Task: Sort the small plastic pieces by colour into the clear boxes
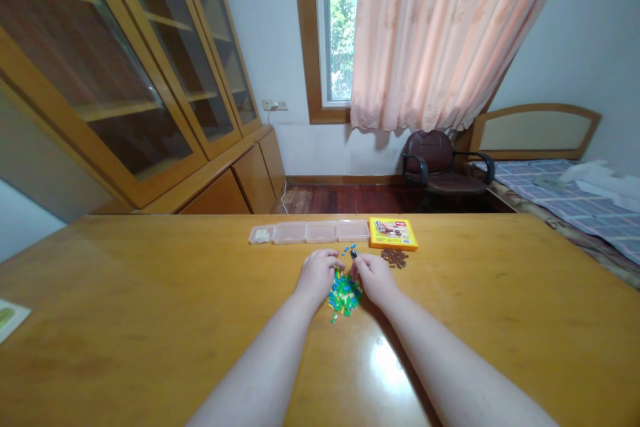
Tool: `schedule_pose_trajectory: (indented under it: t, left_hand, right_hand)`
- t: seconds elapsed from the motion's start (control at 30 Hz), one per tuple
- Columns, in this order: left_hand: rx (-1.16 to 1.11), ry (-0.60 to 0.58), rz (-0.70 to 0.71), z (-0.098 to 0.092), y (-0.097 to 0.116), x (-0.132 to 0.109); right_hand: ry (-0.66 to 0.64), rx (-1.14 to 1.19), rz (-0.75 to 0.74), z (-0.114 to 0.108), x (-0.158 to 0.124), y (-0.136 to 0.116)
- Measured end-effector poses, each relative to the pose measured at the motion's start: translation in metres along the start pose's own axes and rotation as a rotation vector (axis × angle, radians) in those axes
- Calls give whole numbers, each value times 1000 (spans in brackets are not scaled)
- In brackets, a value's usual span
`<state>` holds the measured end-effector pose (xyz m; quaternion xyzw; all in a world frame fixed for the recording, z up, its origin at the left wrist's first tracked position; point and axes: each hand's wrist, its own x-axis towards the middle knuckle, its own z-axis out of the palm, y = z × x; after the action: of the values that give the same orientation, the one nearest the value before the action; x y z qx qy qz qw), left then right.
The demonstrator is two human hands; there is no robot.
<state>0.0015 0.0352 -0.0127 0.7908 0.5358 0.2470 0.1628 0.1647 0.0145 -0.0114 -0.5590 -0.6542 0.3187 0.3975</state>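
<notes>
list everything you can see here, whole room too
small bricks: one pile, green, blue and yellow, on the table between the hands
loose bricks: a few, blue, just beyond the pile
brown pieces: one heap, brown, right of the hands
yellow box: one, yellow, far side of the table
compartment box: one, clear, left of the yellow box
paper: one, white and green, table's left edge
table: one, light wood, foreground
cabinet: one, wood and glass, left wall
curtain: one, pink, at the window
chair: one, dark red, below the curtain
bed: one, checked cover, right
left hand: one, at the pile's left
right hand: one, at the pile's right, small dark piece at its fingertips
</notes>
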Motion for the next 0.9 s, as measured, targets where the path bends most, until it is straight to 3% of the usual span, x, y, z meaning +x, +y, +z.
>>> schedule_pose_trajectory:
  t: [0.4, 0.63, 0.9]
  left_hand:
    - [-12, -8, 14, -5, 8, -2]
    - [74, -83, -43, -4, 8, -2]
    - [53, -70, 1, -3, 8, -4]
  right_hand:
    - [121, -137, 37, -4, 4, 2]
    - [85, -131, 14, -3, 3, -1]
    - [73, -150, 11, -3, 4, -2]
